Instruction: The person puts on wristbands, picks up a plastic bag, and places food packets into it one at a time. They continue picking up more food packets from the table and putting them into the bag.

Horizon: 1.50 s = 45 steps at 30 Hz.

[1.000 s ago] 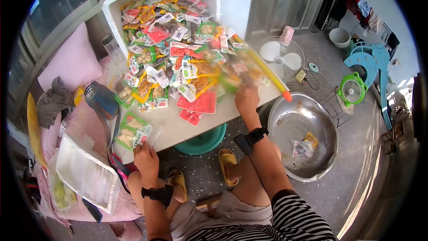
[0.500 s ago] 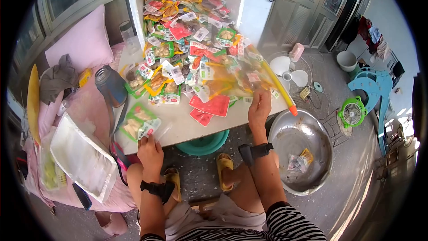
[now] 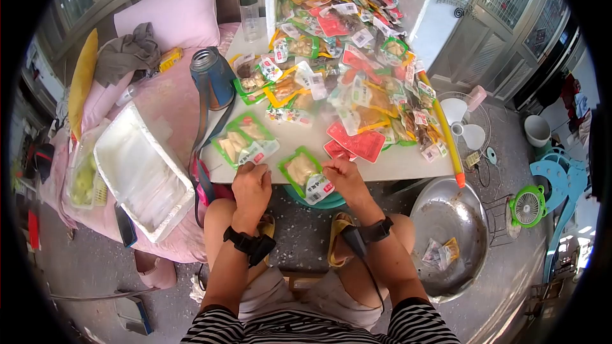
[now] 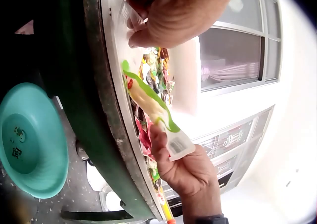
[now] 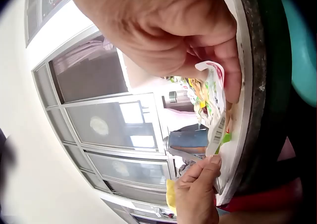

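My right hand (image 3: 347,181) pinches a green-edged snack packet (image 3: 299,170) by its white corner, at the table's front edge. Pale pieces show through its window, and in the left wrist view this packet (image 4: 153,105) hangs tilted from the thumb and fingers. To its left, my left hand (image 3: 252,186) is at the edge with curled fingers, and in the left wrist view it pinches a piece of clear plastic (image 4: 126,16). Just beyond it, a second green-edged packet (image 3: 237,140) lies on the table (image 3: 284,130).
A white foam box (image 3: 414,0) lies tipped toward me, snack packets spilling from it. A blue flask (image 3: 213,79) stands at left, a yellow tube (image 3: 449,140) along the right edge. A metal basin (image 3: 456,216) and teal basin (image 4: 34,177) sit below.
My right hand has drawn back from the pile toward the left hand, bringing a green-edged packet to the table's front edge. The head view has shifted left.
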Motion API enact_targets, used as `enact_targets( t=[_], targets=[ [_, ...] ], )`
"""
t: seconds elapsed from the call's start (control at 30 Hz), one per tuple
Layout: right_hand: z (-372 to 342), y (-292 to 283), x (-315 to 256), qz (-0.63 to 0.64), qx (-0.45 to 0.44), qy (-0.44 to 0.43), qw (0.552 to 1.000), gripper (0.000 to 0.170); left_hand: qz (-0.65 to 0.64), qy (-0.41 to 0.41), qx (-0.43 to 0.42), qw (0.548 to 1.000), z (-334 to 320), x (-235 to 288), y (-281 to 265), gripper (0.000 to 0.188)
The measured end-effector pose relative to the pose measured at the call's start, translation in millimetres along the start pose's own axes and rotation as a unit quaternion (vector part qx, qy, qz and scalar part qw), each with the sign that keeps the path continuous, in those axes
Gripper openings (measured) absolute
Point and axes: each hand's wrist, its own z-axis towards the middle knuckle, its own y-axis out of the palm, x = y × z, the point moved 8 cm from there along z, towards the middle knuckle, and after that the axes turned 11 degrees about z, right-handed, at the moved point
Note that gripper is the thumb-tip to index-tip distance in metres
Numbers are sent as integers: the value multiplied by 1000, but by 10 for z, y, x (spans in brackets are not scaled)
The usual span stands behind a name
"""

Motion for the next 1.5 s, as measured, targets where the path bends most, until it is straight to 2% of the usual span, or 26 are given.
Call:
enact_targets(
  t=[0.13,0.23,0.33,0.43,0.63,0.8,0.93,1.03,1.13,1.23,1.27,1.37,1.5],
  targets=[
    [-143,174,-122,60,-27,18,998,28,1,4,14,1000,16,20,-22,10],
    [-196,87,-129,37,14,20,999,28,3,1,18,1000,0,15,-32,8],
    [-219,104,-238,125,15,18,992,26,-4,-13,12,1000,-7,-12,-24,7],
    [-150,80,-166,133,-36,32,990,25,-11,-19,19,1000,5,-12,-81,8],
    [-71,233,-164,72,-56,20,996,23,-8,-12,32,999,25,4,-164,13],
    [48,243,-164,73,-20,3,997,22,-12,-22,28,999,43,-43,-200,21],
    [134,253,-170,24,-1,-34,999,22,5,8,34,999,35,3,-217,30],
    [186,413,-134,34,-2,-62,998,23,44,33,51,997,26,87,-241,34],
    [213,586,-82,68,19,-34,997,22,78,58,67,993,38,150,-303,37],
    [296,672,49,108,44,-44,992,22,89,73,69,991,14,205,-301,37],
    [322,732,87,103,26,-23,994,29,86,74,66,991,2,210,-266,37],
    [382,1037,171,277,-24,7,961,41,71,67,56,994,8,226,-210,32],
    [348,1042,138,248,-71,31,966,45,52,56,59,995,21,163,-210,28]
  ],
)
